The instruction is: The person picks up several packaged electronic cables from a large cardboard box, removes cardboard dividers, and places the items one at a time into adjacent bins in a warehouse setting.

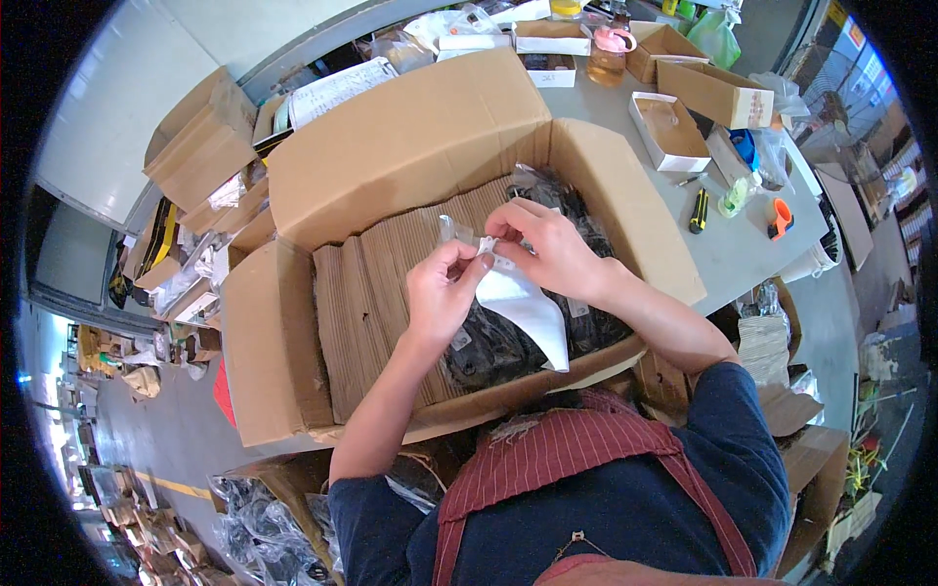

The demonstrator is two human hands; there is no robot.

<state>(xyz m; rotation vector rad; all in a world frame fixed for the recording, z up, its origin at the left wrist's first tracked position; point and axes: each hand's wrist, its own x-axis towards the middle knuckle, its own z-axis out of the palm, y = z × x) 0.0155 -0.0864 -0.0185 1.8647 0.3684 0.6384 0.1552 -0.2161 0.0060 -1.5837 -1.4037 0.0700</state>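
Above the open cardboard box, my left hand pinches the top end of a white paper strip, thumb against fingers. The strip hangs down and curls to a point at its lower end. My right hand is closed at the same top end, its fingertips close to the left thumb. Small marks show on the paper near the fingers; I cannot make out more. Below, the box holds a row of tightly packed brown cardboard pieces on the left and black items in clear plastic bags on the right.
The large box has its flaps spread. On the grey table to the right lie a yellow-black cutter, an orange tape-like ring, a small bottle and a shallow box. A pink-lidded jug stands farther back.
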